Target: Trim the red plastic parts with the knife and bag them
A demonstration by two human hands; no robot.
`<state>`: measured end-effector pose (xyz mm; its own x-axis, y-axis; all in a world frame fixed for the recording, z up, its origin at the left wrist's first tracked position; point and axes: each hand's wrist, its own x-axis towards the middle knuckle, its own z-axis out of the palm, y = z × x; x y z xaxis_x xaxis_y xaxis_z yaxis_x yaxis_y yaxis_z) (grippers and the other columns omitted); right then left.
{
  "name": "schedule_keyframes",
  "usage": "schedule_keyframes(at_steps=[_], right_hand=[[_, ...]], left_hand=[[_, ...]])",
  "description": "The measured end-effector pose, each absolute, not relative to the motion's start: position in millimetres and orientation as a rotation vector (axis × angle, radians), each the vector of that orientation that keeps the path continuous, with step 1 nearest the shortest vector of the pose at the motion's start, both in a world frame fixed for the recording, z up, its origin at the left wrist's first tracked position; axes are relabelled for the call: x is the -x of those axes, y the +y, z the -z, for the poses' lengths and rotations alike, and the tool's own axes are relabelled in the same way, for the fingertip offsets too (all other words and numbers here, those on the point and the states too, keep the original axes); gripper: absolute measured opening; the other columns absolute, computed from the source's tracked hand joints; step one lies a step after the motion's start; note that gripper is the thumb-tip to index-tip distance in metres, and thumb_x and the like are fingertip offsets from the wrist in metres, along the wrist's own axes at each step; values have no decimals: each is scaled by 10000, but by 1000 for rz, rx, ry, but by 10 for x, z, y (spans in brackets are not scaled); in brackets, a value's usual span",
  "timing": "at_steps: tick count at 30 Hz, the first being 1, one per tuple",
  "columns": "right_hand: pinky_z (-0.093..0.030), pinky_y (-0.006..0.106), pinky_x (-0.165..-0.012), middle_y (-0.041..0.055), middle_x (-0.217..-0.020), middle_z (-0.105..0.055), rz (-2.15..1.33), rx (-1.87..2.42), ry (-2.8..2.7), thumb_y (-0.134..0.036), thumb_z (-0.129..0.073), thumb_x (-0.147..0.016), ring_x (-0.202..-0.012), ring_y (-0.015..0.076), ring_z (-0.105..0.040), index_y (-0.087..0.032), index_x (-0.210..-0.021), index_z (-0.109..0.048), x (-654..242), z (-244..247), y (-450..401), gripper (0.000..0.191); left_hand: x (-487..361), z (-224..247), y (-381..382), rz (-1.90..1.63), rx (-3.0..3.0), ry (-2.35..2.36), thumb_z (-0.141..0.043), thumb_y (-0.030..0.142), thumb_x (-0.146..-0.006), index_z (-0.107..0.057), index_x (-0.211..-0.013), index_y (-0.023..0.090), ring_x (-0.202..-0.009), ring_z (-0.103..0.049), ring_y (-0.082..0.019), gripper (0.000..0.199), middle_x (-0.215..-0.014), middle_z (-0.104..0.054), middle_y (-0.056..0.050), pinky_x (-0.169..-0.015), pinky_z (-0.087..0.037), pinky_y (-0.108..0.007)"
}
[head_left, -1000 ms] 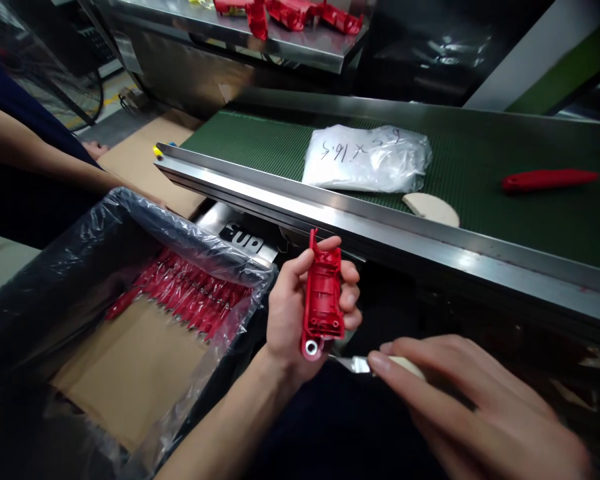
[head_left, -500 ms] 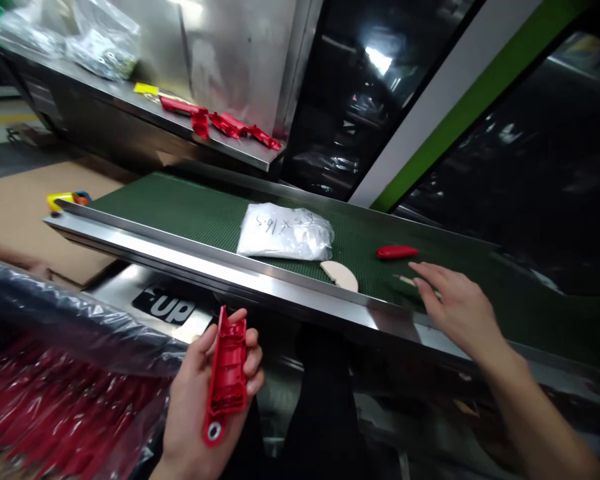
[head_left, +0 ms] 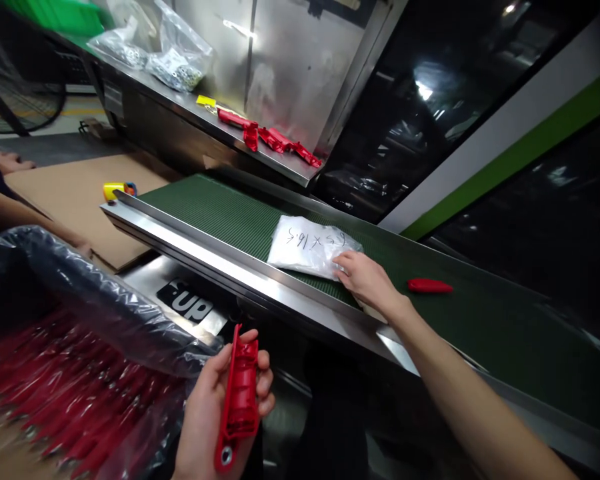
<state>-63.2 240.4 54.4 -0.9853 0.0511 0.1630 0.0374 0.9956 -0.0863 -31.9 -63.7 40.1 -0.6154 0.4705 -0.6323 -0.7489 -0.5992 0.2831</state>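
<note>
My left hand (head_left: 207,400) is closed around a hollow red plastic handle half (head_left: 243,393), its open side up and a metal ring at the lower end. It is held below the conveyor's near rail. My right hand (head_left: 367,280) reaches over the green conveyor belt (head_left: 215,210), its bent fingers slightly apart. The fingertips touch the right part of a white plastic bag (head_left: 305,243) with black handwriting. No firm grip on the bag shows. A beige half-disc (head_left: 373,312) is mostly hidden under that hand. Right of it lies a red plastic piece (head_left: 430,286).
Red plastic parts (head_left: 280,139) and clear bags of metal rings (head_left: 177,70) sit on the metal shelf (head_left: 155,97). At lower left, a plastic-lined box (head_left: 130,333) holds many red parts. Another person's arm (head_left: 30,213) extends over cardboard (head_left: 75,183). A metal rail (head_left: 220,260) edges the belt.
My right hand has moved left from beside a thin pen-like thing to the white bag, covering most of the half-disc. My left hand still holds the red handle half. The view has shifted left.
</note>
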Motion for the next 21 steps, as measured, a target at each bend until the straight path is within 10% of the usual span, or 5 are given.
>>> schedule_keyframes(at_steps=[21], right_hand=[[-512, 334, -748, 80, -1024, -703, -640, 435, -2377, -272, -601, -836, -875, 187, -650, -189, -1040, -717, 288, -826, 2721, 248]], left_hand=[[364, -232, -515, -2151, 636, 746, -550, 243, -899, -610, -1149, 158, -636, -544, -156, 270, -828, -608, -76, -510, -477, -243]])
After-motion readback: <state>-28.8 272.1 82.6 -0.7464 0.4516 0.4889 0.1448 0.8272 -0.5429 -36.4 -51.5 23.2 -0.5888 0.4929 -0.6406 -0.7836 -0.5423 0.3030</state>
